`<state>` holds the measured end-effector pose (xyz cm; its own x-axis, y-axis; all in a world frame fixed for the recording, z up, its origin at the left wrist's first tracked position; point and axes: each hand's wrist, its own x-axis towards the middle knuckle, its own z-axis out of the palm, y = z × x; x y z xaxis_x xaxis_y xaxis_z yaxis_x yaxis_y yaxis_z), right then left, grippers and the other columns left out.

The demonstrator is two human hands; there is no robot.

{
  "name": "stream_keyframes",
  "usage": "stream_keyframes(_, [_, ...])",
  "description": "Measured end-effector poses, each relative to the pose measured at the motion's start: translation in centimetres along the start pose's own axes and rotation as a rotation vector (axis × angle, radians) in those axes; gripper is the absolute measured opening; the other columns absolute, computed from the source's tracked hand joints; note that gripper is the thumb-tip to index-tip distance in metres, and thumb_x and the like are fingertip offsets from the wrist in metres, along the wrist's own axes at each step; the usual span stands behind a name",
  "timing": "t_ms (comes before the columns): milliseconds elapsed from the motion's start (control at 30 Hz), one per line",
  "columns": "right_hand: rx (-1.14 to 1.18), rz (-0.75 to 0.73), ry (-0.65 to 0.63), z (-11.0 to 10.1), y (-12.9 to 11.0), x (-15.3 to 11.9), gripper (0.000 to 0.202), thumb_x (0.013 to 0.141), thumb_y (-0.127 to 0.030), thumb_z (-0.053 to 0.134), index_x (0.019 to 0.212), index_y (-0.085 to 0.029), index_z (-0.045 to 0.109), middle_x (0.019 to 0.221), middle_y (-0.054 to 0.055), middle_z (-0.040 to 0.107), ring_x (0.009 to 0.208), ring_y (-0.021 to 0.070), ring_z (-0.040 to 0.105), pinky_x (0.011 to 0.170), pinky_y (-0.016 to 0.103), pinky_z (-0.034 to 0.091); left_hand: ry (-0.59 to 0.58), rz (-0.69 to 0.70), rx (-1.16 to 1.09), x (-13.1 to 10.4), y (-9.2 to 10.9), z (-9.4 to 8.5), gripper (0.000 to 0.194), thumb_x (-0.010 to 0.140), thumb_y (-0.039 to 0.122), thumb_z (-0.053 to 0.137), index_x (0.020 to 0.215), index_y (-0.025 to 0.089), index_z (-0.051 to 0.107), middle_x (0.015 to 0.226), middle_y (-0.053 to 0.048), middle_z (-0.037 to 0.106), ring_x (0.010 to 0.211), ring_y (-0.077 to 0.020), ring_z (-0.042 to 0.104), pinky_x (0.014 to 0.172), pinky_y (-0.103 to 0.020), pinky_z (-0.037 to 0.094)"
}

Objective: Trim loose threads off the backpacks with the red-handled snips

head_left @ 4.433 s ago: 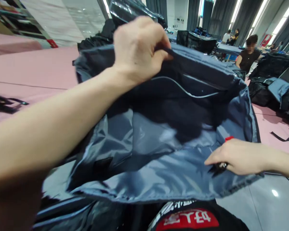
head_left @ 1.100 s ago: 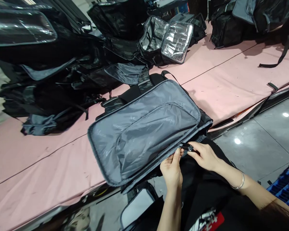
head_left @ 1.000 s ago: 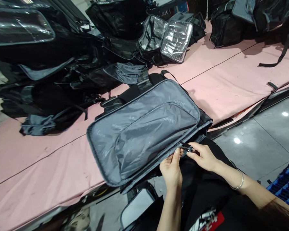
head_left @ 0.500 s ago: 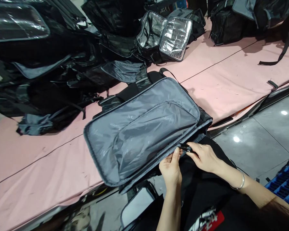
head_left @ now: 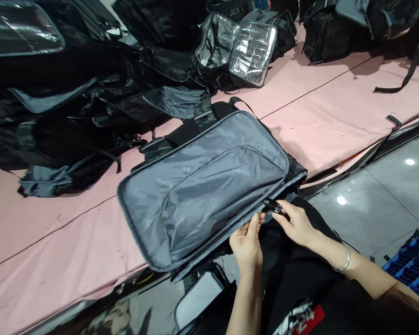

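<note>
A grey-lined backpack (head_left: 209, 186) lies opened over the edge of the pink table, its inner lining facing up. My left hand (head_left: 247, 242) pinches the bag's edge binding near the lower right side. Just right of it, my right hand (head_left: 295, 222) is closed around a small black tool (head_left: 275, 208), which looks like thread snips. The tool's tip is at the bag's edge, close to my left fingertips.
Black bags are piled on the pink table (head_left: 335, 107) at the left. A silver-lined bag (head_left: 253, 53) stands open at the back, with more bags (head_left: 330, 39) at the back right. A blue crate (head_left: 410, 265) is on the floor at right.
My right hand and the black tool have shifted slightly right and turned, with the tool's tip a little higher along the edge. My left hand keeps its pinch in nearly the same place.
</note>
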<state>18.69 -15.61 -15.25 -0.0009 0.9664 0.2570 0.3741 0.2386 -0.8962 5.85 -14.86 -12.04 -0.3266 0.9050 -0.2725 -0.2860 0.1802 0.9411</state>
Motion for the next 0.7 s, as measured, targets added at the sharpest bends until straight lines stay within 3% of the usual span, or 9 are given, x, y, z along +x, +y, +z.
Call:
stream_keyframes(200, [0.051, 0.018, 0.061, 1.0, -0.2, -0.5, 0.021, 0.09, -0.03, 0.042, 0.104, -0.018, 0.051, 0.083, 0.004, 0.062, 0.073, 0.0169, 0.06, 0.065, 0.025, 0.046, -0.011, -0.026, -0.061, -0.1, 0.1, 0.0, 0.029, 0.053, 0.027, 0.081, 0.075, 0.012, 0.069, 0.072, -0.006, 0.07, 0.067, -0.0138, 0.065, 0.067, -0.023, 0.052])
stream_keyframes(433, [-0.055, -0.027, 0.083, 1.7, 0.2, -0.5, 0.023, 0.093, -0.031, 0.037, 0.102, -0.015, 0.052, 0.083, 0.007, 0.063, 0.073, 0.0188, 0.061, 0.064, 0.027, 0.047, -0.018, -0.083, -0.186, -0.1, 0.5, -0.2, 0.021, 0.062, 0.029, 0.075, 0.066, 0.01, 0.067, 0.072, -0.01, 0.069, 0.076, -0.0189, 0.066, 0.075, -0.03, 0.051])
stream_keyframes(700, [-0.081, -0.059, 0.002, 0.8, 0.4, -0.4, 0.024, 0.094, -0.031, 0.034, 0.101, -0.016, 0.051, 0.082, 0.007, 0.063, 0.073, 0.0187, 0.061, 0.063, 0.027, 0.047, -0.022, -0.074, -0.181, -0.1, 0.5, -0.3, 0.022, 0.062, 0.029, 0.074, 0.065, 0.008, 0.066, 0.072, -0.011, 0.068, 0.076, -0.0207, 0.066, 0.073, -0.032, 0.05])
